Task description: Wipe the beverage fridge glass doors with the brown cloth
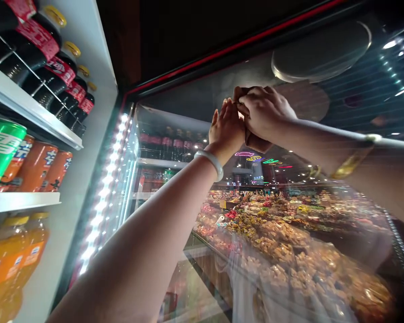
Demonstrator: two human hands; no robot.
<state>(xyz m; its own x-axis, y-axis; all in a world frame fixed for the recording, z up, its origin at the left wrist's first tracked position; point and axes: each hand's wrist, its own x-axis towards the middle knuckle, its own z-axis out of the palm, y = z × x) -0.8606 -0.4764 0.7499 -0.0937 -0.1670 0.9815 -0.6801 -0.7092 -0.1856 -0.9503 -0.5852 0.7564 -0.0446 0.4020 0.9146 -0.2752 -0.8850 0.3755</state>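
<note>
Both arms reach up to a glass door (175,179) beside a drinks cooler. My left hand (226,128), with a pale bangle (210,162) at the wrist, lies against the glass with its fingers stretched out. Just right of it, my right hand (267,110) has its fingers bent over a brown cloth (257,142) and presses it to the glass. Part of the cloth shows above and below the fingers. A gold bracelet (352,162) is on the right wrist.
At the left, cooler shelves (30,202) hold dark cola bottles (40,38), a green can (3,148), orange cans (38,166) and orange drink bottles (18,260). A bright light strip (103,202) runs along the door's side. Bins of packaged goods (289,246) show in the glass.
</note>
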